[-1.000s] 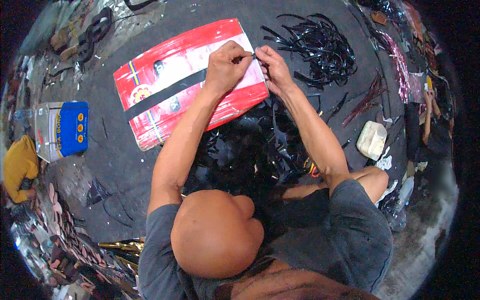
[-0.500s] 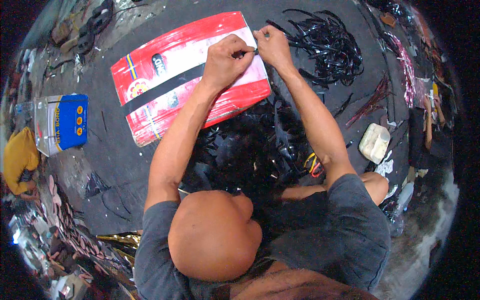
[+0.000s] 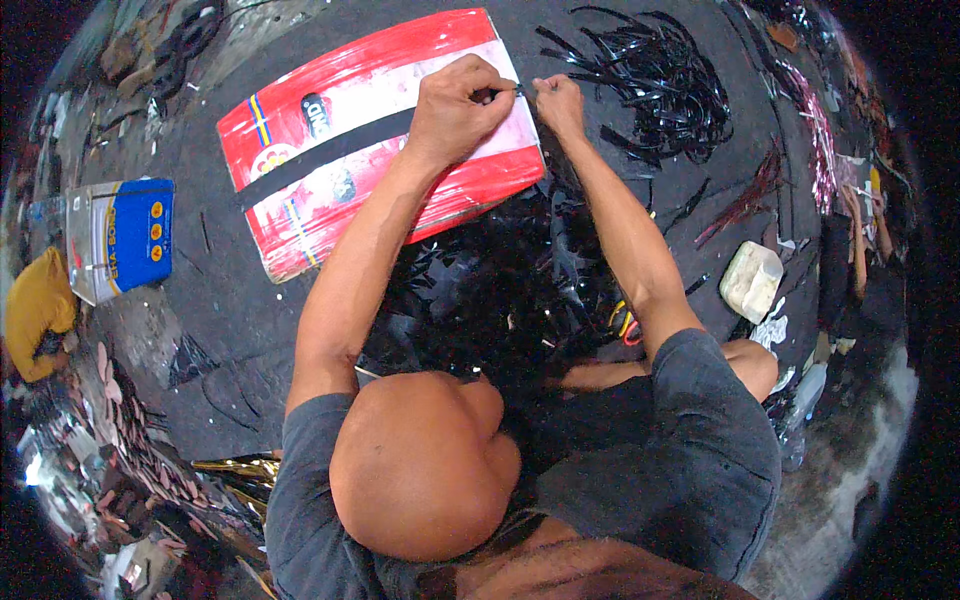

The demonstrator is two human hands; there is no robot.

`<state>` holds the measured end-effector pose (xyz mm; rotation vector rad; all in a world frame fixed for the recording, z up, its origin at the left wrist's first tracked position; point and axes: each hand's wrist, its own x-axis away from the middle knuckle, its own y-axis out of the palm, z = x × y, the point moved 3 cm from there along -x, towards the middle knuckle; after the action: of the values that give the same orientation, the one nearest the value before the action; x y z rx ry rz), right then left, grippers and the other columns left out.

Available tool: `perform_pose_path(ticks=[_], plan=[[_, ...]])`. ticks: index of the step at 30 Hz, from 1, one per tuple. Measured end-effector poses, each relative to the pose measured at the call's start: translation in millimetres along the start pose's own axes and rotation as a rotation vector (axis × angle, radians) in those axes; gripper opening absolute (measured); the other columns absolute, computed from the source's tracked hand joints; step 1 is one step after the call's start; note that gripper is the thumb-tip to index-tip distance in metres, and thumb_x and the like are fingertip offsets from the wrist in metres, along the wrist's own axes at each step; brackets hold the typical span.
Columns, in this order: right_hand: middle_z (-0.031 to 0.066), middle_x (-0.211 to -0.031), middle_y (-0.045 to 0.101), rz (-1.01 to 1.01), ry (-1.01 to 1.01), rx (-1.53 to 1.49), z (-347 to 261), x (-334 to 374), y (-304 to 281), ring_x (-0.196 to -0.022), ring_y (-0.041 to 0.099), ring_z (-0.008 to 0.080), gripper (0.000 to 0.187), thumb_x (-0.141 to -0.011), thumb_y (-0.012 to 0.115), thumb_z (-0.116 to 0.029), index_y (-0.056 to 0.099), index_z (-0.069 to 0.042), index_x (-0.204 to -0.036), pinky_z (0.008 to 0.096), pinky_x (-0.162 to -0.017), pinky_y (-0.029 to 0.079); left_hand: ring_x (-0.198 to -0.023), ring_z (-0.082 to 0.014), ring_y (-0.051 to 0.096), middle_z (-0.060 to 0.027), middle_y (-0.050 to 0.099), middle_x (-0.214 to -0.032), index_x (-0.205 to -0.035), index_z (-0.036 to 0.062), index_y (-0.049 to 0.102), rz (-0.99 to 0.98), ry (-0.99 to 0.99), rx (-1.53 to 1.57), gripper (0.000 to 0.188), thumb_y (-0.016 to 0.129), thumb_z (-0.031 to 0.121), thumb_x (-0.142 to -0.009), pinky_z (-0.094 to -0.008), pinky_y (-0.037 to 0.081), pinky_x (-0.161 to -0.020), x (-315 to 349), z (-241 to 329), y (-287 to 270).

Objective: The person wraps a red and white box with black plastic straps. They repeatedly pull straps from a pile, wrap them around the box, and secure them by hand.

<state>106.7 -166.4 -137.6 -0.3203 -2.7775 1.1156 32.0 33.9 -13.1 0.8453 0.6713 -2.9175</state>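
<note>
A red and white box [image 3: 440,205], wide and low, lies tilted across the dark mat beyond my knees. Across its top runs a black strip [image 3: 330,148] that passes beneath my left hand [image 3: 455,110]. The thumb and forefinger of that hand are pinched at the box's right edge, where a small dark end of the strip shows between them. Just beyond that edge, my right hand [image 3: 560,105] is closed close to the left fingertips. What its curled fingers hold, if anything, is too small to make out.
A heap of shiny black strips [image 3: 650,80] lies at the far right. Black sheet scraps [image 3: 500,270] cover the space before me, beside yellow-and-red-handled scissors [image 3: 628,328]. A white container [image 3: 750,282] stands right; a blue and white box [image 3: 140,235] and a person in yellow [image 3: 40,310] are left.
My right hand has lowered slightly toward me and its fingers have curled in more. My left hand has shifted a little up and right along the box's edge.
</note>
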Motion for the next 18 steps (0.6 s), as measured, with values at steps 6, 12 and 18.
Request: perform_pose_path(ticks=[6,12,18], plan=[[0.0259,-0.106,0.071,-0.072,-0.143,0.415,55,-15,-9,-0.101,0.069,0.0431,0.034,-0.094,0.062,-0.031,0.068,0.001,-0.094,0.0495,-0.089,0.052,-0.07,-0.0162,0.068,-0.0072,0.07,-0.082,-0.082,0.0032,0.076,0.014,0.007,0.007,0.006,0.077,0.008,-0.08,-0.0287,0.054,-0.064,-2,8,-2],[0.027,-0.11,0.07,-0.028,0.069,0.424,61,-15,-48,-0.11,0.064,0.0472,0.044,-0.099,0.055,-0.04,0.066,0.001,-0.111,0.0525,-0.095,0.05,-0.07,-0.0168,0.068,-0.0076,0.07,-0.081,-0.083,0.0038,0.076,0.003,0.004,0.042,0.005,0.077,0.007,-0.079,-0.0295,0.054,-0.066,-3,2,0],[0.0237,-0.087,0.071,-0.044,-0.625,-0.063,-118,27,-54,-0.078,0.07,0.0415,0.034,-0.103,0.051,-0.034,0.067,-0.003,-0.103,0.0461,-0.073,0.056,-0.071,-0.0165,0.068,-0.007,0.071,-0.081,-0.086,0.0041,0.077,0.022,0.04,0.0,0.007,0.076,0.007,-0.08,-0.0292,0.054,-0.066,1,3,-4]])
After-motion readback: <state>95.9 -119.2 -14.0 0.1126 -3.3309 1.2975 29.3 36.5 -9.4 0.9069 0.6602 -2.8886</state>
